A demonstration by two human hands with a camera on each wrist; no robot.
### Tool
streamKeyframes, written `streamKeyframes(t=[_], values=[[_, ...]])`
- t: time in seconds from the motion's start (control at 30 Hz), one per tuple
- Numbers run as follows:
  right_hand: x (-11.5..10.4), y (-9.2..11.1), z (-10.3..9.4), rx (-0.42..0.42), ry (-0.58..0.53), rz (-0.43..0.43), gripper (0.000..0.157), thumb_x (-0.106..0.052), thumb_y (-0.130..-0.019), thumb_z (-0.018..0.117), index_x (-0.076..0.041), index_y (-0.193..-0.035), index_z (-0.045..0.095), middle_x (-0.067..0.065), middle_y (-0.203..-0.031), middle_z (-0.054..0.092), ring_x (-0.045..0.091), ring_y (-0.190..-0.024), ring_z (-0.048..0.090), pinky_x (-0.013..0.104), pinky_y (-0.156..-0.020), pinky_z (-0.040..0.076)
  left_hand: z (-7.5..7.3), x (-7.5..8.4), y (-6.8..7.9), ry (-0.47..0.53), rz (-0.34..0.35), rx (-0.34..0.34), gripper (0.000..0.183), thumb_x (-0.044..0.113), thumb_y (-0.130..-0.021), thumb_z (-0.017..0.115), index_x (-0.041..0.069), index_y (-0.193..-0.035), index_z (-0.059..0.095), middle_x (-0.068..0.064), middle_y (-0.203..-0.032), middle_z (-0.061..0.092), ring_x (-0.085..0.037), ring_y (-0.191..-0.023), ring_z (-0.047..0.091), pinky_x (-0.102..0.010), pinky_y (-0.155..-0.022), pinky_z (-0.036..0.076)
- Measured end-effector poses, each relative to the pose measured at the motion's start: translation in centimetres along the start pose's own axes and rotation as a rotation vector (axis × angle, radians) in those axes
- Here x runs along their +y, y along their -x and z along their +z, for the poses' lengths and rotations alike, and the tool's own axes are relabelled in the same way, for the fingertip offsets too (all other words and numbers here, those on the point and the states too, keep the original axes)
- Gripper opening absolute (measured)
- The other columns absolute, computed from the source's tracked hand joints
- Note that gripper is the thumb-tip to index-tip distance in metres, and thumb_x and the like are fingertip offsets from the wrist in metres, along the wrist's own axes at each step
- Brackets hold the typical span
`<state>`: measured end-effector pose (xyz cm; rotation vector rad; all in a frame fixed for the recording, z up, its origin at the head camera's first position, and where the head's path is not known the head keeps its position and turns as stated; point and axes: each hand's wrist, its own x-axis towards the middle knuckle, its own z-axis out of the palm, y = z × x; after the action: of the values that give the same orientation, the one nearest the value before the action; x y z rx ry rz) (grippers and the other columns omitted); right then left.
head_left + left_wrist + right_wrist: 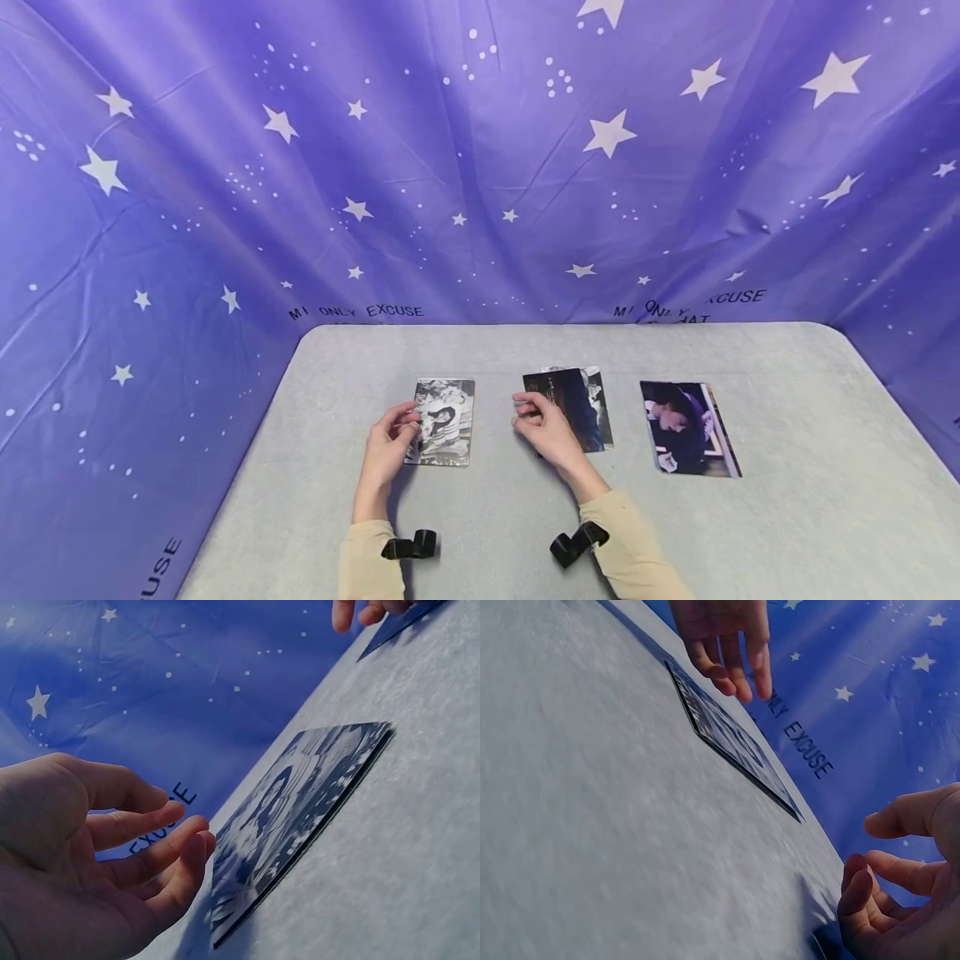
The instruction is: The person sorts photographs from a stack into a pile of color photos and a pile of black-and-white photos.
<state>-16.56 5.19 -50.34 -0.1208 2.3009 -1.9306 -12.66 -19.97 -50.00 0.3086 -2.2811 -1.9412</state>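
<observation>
My left hand hovers at the left edge of a neat stack of photo prints; the top print is black and white with a dark-haired figure. In the left wrist view its fingers are loosely bent, holding nothing, beside the stack. My right hand is over the left part of a dark blue-black print, covering some of it. That print lies askew on a black-and-white one. In the right wrist view the thumb and fingers are bent with a gap between them and nothing held.
On the right of the grey table lies another small stack of prints, its top one showing a person in dark clothes. A purple star-patterned curtain borders the table at the back and sides. Black devices are strapped to both wrists.
</observation>
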Motion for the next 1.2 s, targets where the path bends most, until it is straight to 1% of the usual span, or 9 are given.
streamKeyframes(t=[0.2,0.3,0.33,0.4,0.5,0.7,0.83,0.93,1.2], values=[[-0.4,0.2,-1.6,0.011,-0.020,0.003,0.036,0.008,-0.084,0.063,0.013,-0.118,0.056,0.021,-0.095,0.058,0.013,-0.070,0.055,0.019,-0.062,0.042,0.7,0.0,-0.1,0.043,-0.002,-0.036,0.036,-0.009,-0.089,0.054,-0.014,-0.124,0.054,-0.029,-0.106,0.062,-0.015,-0.083,0.059,-0.019,-0.074,0.049],[-0.4,0.3,-2.3,0.021,-0.003,0.013,0.037,0.005,-0.084,0.063,0.010,-0.120,0.056,0.018,-0.095,0.059,0.013,-0.070,0.055,0.019,-0.060,0.041,1.2,0.2,0.0,0.055,0.007,-0.055,0.037,-0.009,-0.089,0.053,-0.014,-0.125,0.053,-0.029,-0.106,0.062,-0.016,-0.084,0.061,-0.020,-0.074,0.049],[0.0,0.2,-2.5,0.028,0.006,0.019,0.037,0.004,-0.084,0.064,0.008,-0.121,0.057,0.015,-0.096,0.059,0.012,-0.070,0.055,0.019,-0.060,0.041,1.3,0.2,0.0,0.062,0.008,-0.060,0.037,-0.009,-0.089,0.053,-0.014,-0.126,0.052,-0.029,-0.106,0.062,-0.016,-0.084,0.061,-0.021,-0.074,0.049],[0.0,0.3,-2.9,0.038,0.026,0.022,0.038,0.003,-0.084,0.065,0.006,-0.121,0.057,0.013,-0.097,0.059,0.011,-0.071,0.056,0.020,-0.060,0.041,1.6,0.2,0.0,0.074,0.011,-0.075,0.038,-0.010,-0.089,0.052,-0.014,-0.127,0.051,-0.030,-0.106,0.062,-0.016,-0.083,0.062,-0.022,-0.073,0.050],[0.1,0.4,-3.6,0.045,0.033,0.038,0.039,0.003,-0.084,0.064,0.004,-0.123,0.057,0.015,-0.100,0.059,0.012,-0.072,0.056,0.021,-0.060,0.042,2.2,0.1,0.1,0.071,0.024,-0.099,0.038,-0.010,-0.089,0.052,-0.016,-0.127,0.049,-0.030,-0.104,0.062,-0.014,-0.081,0.063,-0.023,-0.072,0.049],[0.0,0.5,-5.2,0.059,0.034,0.042,0.043,0.005,-0.085,0.061,0.006,-0.127,0.053,0.018,-0.103,0.057,0.012,-0.074,0.056,0.020,-0.063,0.043,3.5,0.1,0.5,0.097,0.036,-0.150,0.037,-0.011,-0.089,0.052,-0.016,-0.125,0.050,-0.029,-0.101,0.063,-0.017,-0.083,0.063,-0.022,-0.074,0.051],[0.1,0.5,-6.2,0.078,0.072,0.038,0.044,0.004,-0.085,0.062,0.006,-0.129,0.052,0.021,-0.105,0.057,0.012,-0.076,0.055,0.020,-0.065,0.044,4.5,0.1,0.8,0.107,0.033,-0.190,0.037,-0.012,-0.089,0.051,-0.016,-0.126,0.050,-0.031,-0.102,0.063,-0.019,-0.084,0.064,-0.023,-0.074,0.052],[0.2,0.7,-6.9,0.086,0.107,0.027,0.044,0.003,-0.087,0.062,0.006,-0.129,0.051,0.022,-0.107,0.057,0.013,-0.078,0.056,0.021,-0.067,0.045,5.2,0.0,1.0,0.114,0.032,-0.208,0.036,-0.013,-0.089,0.050,-0.016,-0.125,0.050,-0.031,-0.101,0.063,-0.021,-0.084,0.065,-0.024,-0.074,0.052],[0.4,1.0,-8.5,0.109,0.215,-0.005,0.048,0.002,-0.087,0.063,0.006,-0.133,0.049,0.024,-0.110,0.058,0.011,-0.079,0.055,0.021,-0.069,0.044,6.8,0.1,1.3,0.165,0.008,-0.287,0.037,-0.011,-0.090,0.049,-0.017,-0.127,0.047,-0.031,-0.103,0.062,-0.023,-0.089,0.065,-0.029,-0.080,0.053]])
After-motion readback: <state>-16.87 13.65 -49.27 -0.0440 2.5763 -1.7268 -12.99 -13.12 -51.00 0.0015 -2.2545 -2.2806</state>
